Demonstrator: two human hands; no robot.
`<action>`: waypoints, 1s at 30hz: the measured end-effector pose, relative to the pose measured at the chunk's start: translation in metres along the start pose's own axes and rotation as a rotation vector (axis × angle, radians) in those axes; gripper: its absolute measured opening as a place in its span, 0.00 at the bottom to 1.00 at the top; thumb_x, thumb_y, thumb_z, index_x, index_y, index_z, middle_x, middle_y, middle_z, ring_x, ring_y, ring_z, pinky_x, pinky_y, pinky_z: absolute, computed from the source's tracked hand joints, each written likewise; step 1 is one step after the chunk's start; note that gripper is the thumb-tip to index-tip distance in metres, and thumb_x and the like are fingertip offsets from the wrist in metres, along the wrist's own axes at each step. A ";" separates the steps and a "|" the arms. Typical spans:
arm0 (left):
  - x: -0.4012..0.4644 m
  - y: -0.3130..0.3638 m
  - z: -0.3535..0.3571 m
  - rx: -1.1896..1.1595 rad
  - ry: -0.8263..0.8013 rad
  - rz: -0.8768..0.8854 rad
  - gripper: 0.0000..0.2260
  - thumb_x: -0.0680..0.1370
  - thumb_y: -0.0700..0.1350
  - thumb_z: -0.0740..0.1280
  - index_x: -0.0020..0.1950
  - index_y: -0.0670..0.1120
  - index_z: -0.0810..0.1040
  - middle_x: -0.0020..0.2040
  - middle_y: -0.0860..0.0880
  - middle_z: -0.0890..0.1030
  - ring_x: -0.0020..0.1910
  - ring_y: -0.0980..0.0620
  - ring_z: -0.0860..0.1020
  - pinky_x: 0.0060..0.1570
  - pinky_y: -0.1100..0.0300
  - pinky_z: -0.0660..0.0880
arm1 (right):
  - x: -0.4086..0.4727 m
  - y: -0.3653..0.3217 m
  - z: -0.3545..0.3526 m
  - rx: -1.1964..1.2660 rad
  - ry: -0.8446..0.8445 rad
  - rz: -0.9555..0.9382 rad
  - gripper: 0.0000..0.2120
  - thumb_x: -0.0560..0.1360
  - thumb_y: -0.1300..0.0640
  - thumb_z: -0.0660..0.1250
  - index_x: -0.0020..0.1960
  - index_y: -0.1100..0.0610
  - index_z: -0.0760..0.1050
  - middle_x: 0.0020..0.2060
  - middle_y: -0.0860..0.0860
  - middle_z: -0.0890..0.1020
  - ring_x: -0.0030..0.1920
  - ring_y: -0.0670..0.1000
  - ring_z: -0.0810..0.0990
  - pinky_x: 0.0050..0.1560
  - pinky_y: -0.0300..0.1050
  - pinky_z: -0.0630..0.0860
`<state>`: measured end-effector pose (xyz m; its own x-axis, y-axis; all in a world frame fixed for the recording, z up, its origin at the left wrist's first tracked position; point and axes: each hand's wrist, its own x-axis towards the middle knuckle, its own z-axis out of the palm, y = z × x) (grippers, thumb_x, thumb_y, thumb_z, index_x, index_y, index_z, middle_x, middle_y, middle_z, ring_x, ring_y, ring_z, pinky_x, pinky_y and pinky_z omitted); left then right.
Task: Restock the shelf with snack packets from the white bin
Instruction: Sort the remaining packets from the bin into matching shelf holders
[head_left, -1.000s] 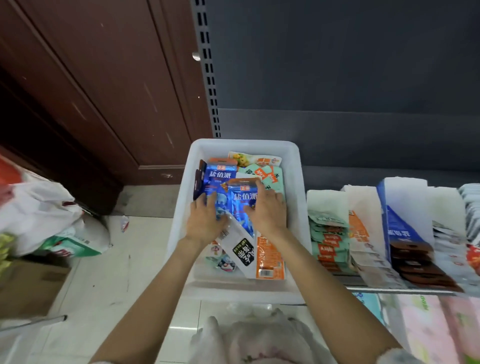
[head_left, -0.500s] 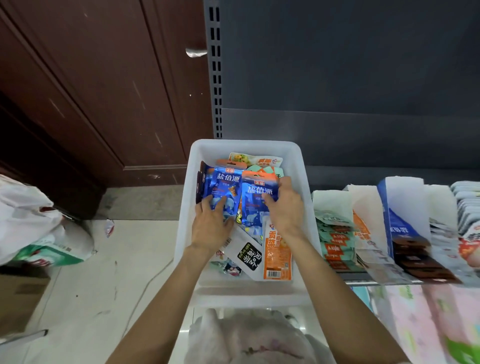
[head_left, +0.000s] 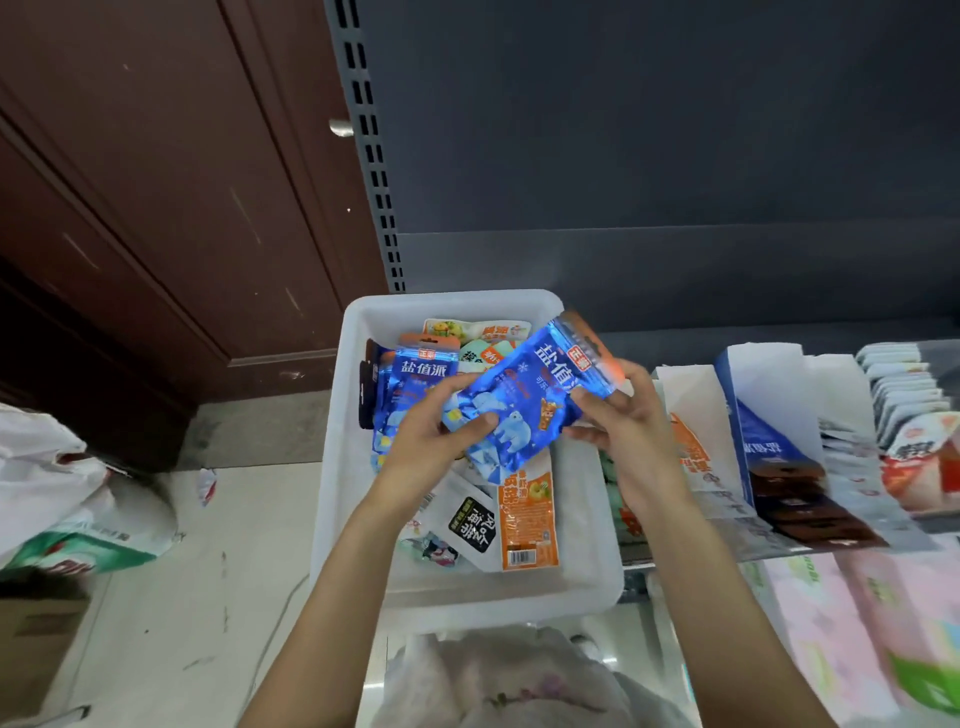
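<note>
From the head view, the only one there was, both hands held a blue snack packet (head_left: 524, 400) just above the white bin (head_left: 332, 467), the packet tilted so its orange header pointed toward two o'clock. The left hand (head_left: 431, 441) had its thumb pressed across the printed face and its fingers curled beneath the lower corner, so it was clamped on the foil; the right hand (head_left: 623, 421) pinched the upper end near the header, its fingers closed on the packet as well. Inside the bin, at ten o'clock from the lifted packet, more blue packets (head_left: 415, 384) stood in a row against the left wall, and at six o'clock an orange packet (head_left: 527, 519) lay flat beside a white pouch with a black label (head_left: 470, 525). The shelf (head_left: 727, 558) ran off toward three o'clock, where rows of stocked packets (head_left: 789, 483) leaned in paper-lined display boxes. At nine o'clock a white plastic bag (head_left: 47, 478) sat on the tiled floor. To my eye the packet was light, soft and crinkly, its glossy foil likely slippery, so a pinch at the stiffer sealed header or along the side seams would probably hold better than a squeeze on the puffed middle, which might crush whatever was inside. It looked ready to travel rightward to the shelf.
</note>
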<state>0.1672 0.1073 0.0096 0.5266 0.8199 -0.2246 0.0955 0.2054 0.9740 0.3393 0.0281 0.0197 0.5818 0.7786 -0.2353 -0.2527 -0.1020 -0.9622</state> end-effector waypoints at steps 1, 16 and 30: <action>-0.001 0.002 0.004 0.022 0.007 -0.002 0.14 0.74 0.41 0.70 0.52 0.59 0.75 0.59 0.49 0.78 0.51 0.53 0.81 0.47 0.53 0.80 | -0.001 -0.003 -0.008 -0.048 0.006 -0.013 0.08 0.76 0.64 0.66 0.53 0.57 0.70 0.46 0.52 0.82 0.38 0.43 0.82 0.33 0.39 0.79; 0.046 0.041 0.190 0.673 -0.178 0.746 0.06 0.73 0.45 0.69 0.49 0.50 0.81 0.46 0.56 0.83 0.46 0.56 0.79 0.45 0.56 0.76 | -0.041 -0.039 -0.188 -0.396 0.459 -0.572 0.13 0.75 0.64 0.67 0.44 0.44 0.76 0.39 0.36 0.81 0.41 0.36 0.77 0.44 0.29 0.72; 0.083 -0.011 0.248 1.115 -0.178 0.904 0.12 0.74 0.45 0.70 0.57 0.49 0.79 0.52 0.52 0.82 0.54 0.50 0.76 0.56 0.56 0.66 | -0.011 -0.018 -0.235 -1.031 0.460 -0.661 0.12 0.77 0.65 0.64 0.59 0.60 0.79 0.50 0.55 0.84 0.46 0.54 0.83 0.46 0.44 0.78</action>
<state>0.4189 0.0402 -0.0127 0.8505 0.3476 0.3947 0.2315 -0.9213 0.3126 0.5195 -0.1241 0.0075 0.6285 0.6031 0.4912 0.7657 -0.3686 -0.5271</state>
